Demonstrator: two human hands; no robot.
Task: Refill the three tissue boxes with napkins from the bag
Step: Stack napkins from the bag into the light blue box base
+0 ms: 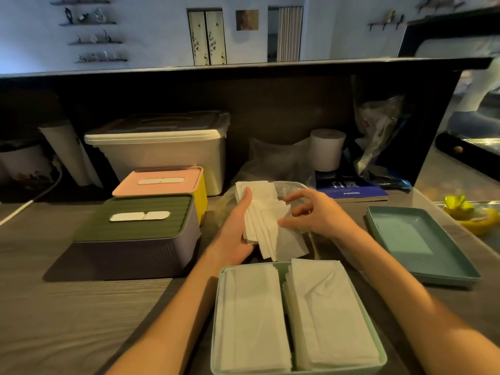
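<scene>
The L hand (pixel 238 228) grips a fanned stack of white napkins (pixel 266 226) from the left side, thumb up over the top sheet; the fingers beneath are hidden by the paper. The R hand (pixel 311 215) pinches the stack's right edge, its other fingers loosely spread. Just behind the stack lies a clear plastic bag (pixel 286 188), hard to make out against the dark back wall (its outline mostly lost).

Nearest the viewer, an open mint-green tissue box (pixel 377 345) holds two side-by-side piles of napkins; its near edge is cut off by the frame bottom. To the L sit two lidded boxes: a purple box w/ green lid (pixel 140 239), and touching behind it a yellow box w/ pink lid (pixel 165 182), partly hidden. A teal lid (pixel 422 244) lies well apart to the R, near the worktop (pixel 67 307) edge. Bare worktop shows at front L. A large white storage bin (pixel 162 150) and a paper roll (pixel 327 148) stand at the back.
</scene>
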